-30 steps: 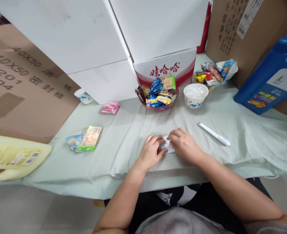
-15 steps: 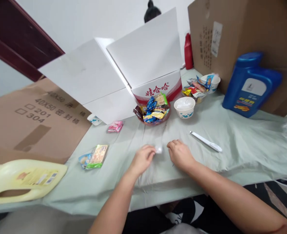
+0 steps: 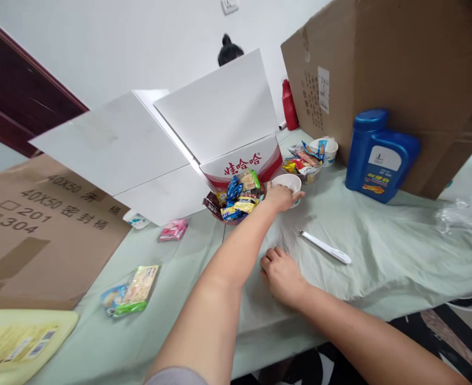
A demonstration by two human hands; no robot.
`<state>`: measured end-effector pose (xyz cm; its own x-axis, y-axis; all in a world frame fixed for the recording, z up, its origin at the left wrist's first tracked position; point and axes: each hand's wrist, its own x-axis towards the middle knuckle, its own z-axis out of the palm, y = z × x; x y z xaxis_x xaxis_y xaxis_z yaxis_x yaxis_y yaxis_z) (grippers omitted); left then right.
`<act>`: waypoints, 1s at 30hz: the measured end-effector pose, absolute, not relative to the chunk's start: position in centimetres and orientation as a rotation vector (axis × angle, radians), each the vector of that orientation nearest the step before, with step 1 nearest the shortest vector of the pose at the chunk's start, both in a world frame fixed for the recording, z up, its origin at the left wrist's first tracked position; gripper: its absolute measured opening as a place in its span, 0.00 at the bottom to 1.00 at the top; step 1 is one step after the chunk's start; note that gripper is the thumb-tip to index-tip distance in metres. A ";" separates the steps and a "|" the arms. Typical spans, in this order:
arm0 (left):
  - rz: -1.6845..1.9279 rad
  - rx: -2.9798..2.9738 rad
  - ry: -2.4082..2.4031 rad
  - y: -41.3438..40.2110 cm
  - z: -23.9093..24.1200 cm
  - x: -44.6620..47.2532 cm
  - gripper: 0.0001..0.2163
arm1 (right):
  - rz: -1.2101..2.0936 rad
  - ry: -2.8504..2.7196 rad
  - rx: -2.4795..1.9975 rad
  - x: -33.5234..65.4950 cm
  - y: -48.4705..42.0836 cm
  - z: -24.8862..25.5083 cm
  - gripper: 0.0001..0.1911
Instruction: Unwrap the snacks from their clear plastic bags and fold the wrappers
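My left arm stretches forward and my left hand [image 3: 279,197] is at the near rim of a white paper bowl [image 3: 288,182], fingers bunched together; what they hold is hidden. Just left of that bowl stands a dark bowl of wrapped snacks [image 3: 236,199]. Nearer to me, my right hand [image 3: 280,271] rests on the pale green cloth [image 3: 380,251] with its fingers curled under and nothing showing in them. A white pen-like stick [image 3: 324,247] lies to its right.
An open white carton [image 3: 236,160] stands behind the snack bowl. A blue jug [image 3: 378,155] leans on a big brown box at right, beside a second bowl of wrappers [image 3: 314,155]. A pink packet [image 3: 173,230], a green packet [image 3: 133,291] and a yellow jug [image 3: 15,342] lie at left. A person's head shows behind the carton.
My left hand left the spot in front of me, where it pinched a small clear wrapper, and reached forward to the white bowl. The right hand stayed on the cloth. The camera tilted up.
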<state>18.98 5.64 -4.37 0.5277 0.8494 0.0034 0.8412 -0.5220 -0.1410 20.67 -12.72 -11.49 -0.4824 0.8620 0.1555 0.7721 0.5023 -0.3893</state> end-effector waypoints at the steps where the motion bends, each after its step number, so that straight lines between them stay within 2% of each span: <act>1: 0.099 -2.628 -1.480 5.7 -4.9 19.0 0.23 | 0.388 -2.422 -1.363 20.7 -12.7 -11.5 0.09; 3: 0.034 -2.615 -1.474 5.2 -5.6 18.6 0.24 | 0.396 -2.437 -1.353 20.8 -12.7 -11.5 0.09; 7: -0.388 -2.562 -1.318 3.1 -5.0 15.5 0.20 | 0.368 -2.467 -1.350 21.0 -12.7 -11.5 0.09; 10: -0.621 -2.449 -1.245 2.1 -3.5 10.1 0.18 | 0.326 -2.490 -1.346 20.9 -12.8 -11.6 0.10; 12: -0.705 -2.285 -1.388 2.0 -2.6 4.9 0.17 | 0.301 -2.503 -1.338 20.8 -12.8 -11.8 0.11; 16: -0.558 -1.634 -2.230 2.0 -2.3 -6.9 0.19 | 0.271 -2.506 -1.319 20.3 -13.0 -12.0 0.12; 19: -0.445 -1.479 -2.500 1.0 -4.2 -13.3 0.23 | 0.271 -2.507 -1.325 20.0 -13.1 -11.9 0.11; 25: -0.317 -1.415 -2.677 -0.4 -9.2 -16.4 0.26 | 0.296 -2.546 -1.332 19.9 -13.2 -11.3 0.09; 30: -0.281 -1.371 -2.666 0.3 -9.5 -16.4 0.25 | 0.298 -2.539 -1.332 19.8 -13.1 -11.6 0.09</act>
